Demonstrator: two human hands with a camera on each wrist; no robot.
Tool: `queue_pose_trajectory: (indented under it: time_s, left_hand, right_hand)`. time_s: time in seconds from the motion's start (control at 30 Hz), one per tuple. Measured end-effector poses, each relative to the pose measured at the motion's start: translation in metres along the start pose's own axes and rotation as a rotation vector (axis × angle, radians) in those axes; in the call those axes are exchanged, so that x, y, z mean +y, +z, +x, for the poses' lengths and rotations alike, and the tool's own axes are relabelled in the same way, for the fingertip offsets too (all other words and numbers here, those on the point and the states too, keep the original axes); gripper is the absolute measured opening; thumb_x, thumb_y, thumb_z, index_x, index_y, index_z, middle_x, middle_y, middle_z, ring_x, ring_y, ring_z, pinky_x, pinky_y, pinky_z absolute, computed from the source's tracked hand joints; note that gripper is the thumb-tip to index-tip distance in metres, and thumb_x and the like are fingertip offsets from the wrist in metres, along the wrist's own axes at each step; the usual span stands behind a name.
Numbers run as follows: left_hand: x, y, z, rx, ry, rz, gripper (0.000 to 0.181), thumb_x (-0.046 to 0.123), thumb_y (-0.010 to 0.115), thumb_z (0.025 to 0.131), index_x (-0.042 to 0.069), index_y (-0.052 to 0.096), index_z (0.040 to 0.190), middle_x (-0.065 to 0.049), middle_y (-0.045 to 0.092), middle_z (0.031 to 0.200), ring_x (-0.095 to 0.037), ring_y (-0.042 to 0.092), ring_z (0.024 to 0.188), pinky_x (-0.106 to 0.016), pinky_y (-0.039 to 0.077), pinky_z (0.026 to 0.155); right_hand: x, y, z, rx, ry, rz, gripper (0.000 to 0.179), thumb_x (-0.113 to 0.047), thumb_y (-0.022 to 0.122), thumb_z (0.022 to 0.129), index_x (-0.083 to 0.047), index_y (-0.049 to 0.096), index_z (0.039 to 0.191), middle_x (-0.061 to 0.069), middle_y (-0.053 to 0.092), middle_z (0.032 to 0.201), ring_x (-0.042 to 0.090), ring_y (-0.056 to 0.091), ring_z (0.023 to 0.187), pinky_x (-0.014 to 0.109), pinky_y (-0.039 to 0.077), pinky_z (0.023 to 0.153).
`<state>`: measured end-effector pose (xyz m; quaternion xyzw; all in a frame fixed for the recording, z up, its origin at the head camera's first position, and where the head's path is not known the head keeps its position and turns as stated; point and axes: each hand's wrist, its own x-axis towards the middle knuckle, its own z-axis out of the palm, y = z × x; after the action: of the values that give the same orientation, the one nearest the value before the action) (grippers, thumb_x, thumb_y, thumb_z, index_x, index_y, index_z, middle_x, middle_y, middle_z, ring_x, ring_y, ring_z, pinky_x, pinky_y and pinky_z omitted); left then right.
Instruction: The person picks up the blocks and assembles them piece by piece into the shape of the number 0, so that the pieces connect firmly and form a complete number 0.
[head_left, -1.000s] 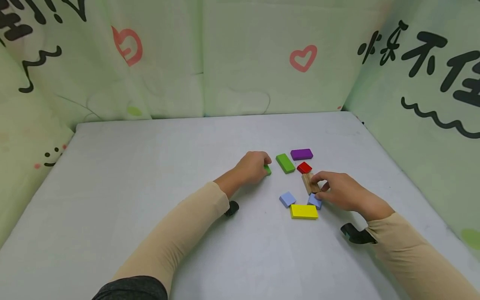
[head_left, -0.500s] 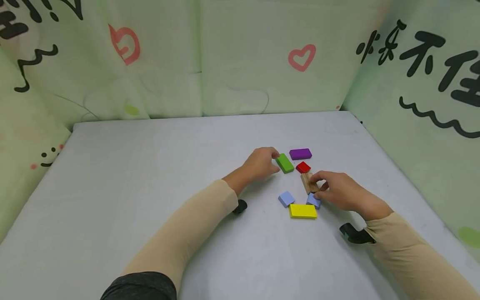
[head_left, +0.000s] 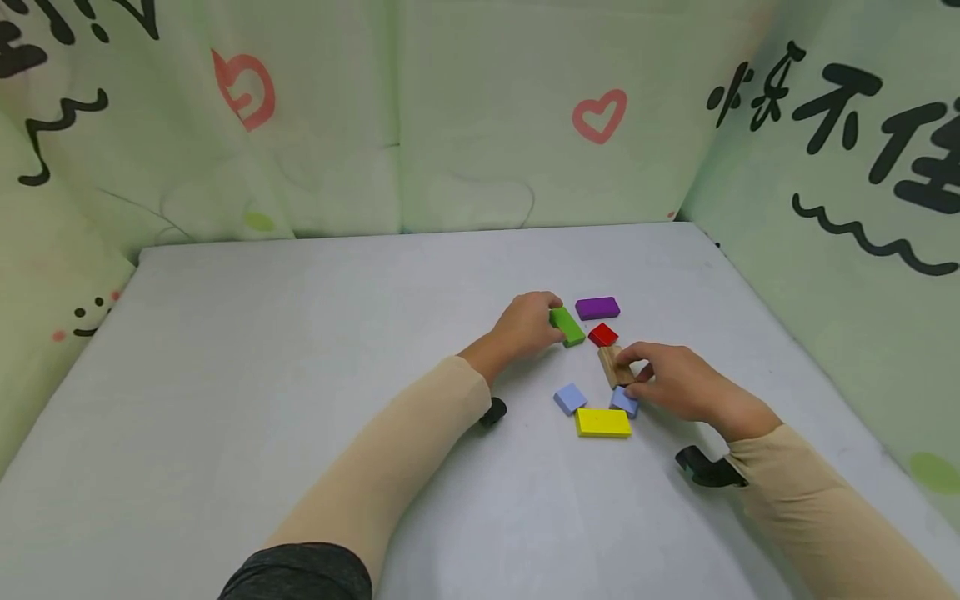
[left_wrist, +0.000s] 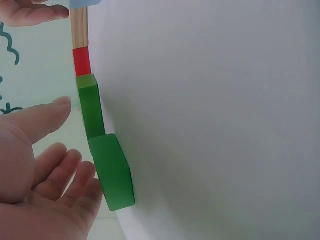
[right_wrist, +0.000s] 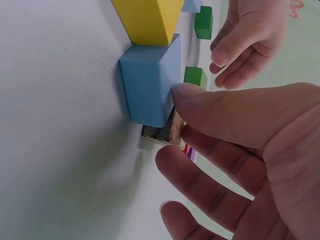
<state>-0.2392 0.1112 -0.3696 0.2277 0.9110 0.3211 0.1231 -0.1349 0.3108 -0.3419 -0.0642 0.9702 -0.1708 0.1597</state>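
Observation:
My left hand (head_left: 527,323) is beside a green block (head_left: 568,327), its fingers apart and loosely curved. In the left wrist view, a darker green block (left_wrist: 113,172) lies against the lighter one, near my fingertips; my hand hides it in the head view. My right hand (head_left: 675,379) rests its thumb (right_wrist: 192,97) on a light-blue block (right_wrist: 150,80), with its other fingers loosely bent near a wooden block (head_left: 613,367). Touching the wood's far end is a red block (head_left: 603,335). All the blocks lie on the white table.
A yellow block (head_left: 603,422) lies nearest me, with another light-blue block (head_left: 570,398) at its left corner. Behind the red block is a purple block (head_left: 597,308). Pale green printed cloth (head_left: 480,108) hangs behind and beside the white table (head_left: 300,350).
My left hand has moved right, up to the lighter green block. The green piece seen at its fingers a second ago is now hidden in the head view. My right hand stays put.

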Motion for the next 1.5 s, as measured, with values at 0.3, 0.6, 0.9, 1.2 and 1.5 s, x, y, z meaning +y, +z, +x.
queue_pose_trajectory:
  time_s: [0.3, 0.6, 0.9, 1.2, 1.5]
  left_hand:
    - [0.005, 0.006, 0.006, -0.027, -0.065, 0.036, 0.058, 0.027, 0.076, 0.091, 0.011, 0.055, 0.143, -0.004, 0.058, 0.137, -0.017, 0.052, 0.111, -0.028, 0.044, 0.101]
    - [0.008, 0.01, 0.005, -0.034, -0.072, 0.089, 0.061, 0.029, 0.077, 0.09, 0.008, 0.054, 0.142, -0.005, 0.061, 0.132, -0.016, 0.053, 0.106, -0.027, 0.046, 0.097]
    - [0.011, 0.011, 0.007, -0.017, -0.073, 0.107, 0.06, 0.032, 0.077, 0.089, 0.007, 0.056, 0.14, -0.004, 0.063, 0.126, -0.017, 0.053, 0.103, -0.026, 0.047, 0.094]
    - [0.011, 0.009, 0.01, -0.055, -0.07, 0.138, 0.058, 0.03, 0.073, 0.093, 0.008, 0.054, 0.143, -0.005, 0.059, 0.135, -0.017, 0.052, 0.108, -0.028, 0.044, 0.101]
    - [0.009, 0.006, 0.013, -0.1, -0.063, 0.18, 0.06, 0.03, 0.072, 0.093, 0.009, 0.051, 0.145, -0.004, 0.059, 0.129, -0.016, 0.051, 0.104, -0.026, 0.046, 0.094]
  right_hand:
    - [0.0, 0.0, 0.002, 0.012, -0.019, -0.012, 0.043, -0.013, 0.075, 0.09, -0.001, 0.061, 0.128, 0.022, 0.063, 0.119, 0.033, 0.062, 0.098, 0.046, 0.056, 0.081]
    - [-0.001, 0.001, 0.0, 0.008, -0.011, -0.006, 0.043, -0.013, 0.075, 0.09, -0.001, 0.06, 0.128, 0.022, 0.063, 0.119, 0.034, 0.061, 0.098, 0.045, 0.056, 0.08]
    - [0.001, 0.001, -0.001, 0.016, -0.015, -0.008, 0.043, -0.012, 0.075, 0.09, 0.0, 0.06, 0.129, 0.022, 0.063, 0.12, 0.033, 0.062, 0.098, 0.043, 0.057, 0.08]
    - [0.003, 0.0, -0.001, 0.011, -0.012, -0.009, 0.044, -0.014, 0.075, 0.09, -0.001, 0.059, 0.13, 0.022, 0.063, 0.119, 0.033, 0.062, 0.097, 0.043, 0.057, 0.079]
    - [0.004, 0.0, -0.001, 0.011, -0.012, -0.01, 0.045, -0.014, 0.076, 0.09, 0.0, 0.06, 0.129, 0.022, 0.063, 0.118, 0.034, 0.062, 0.097, 0.044, 0.056, 0.079]
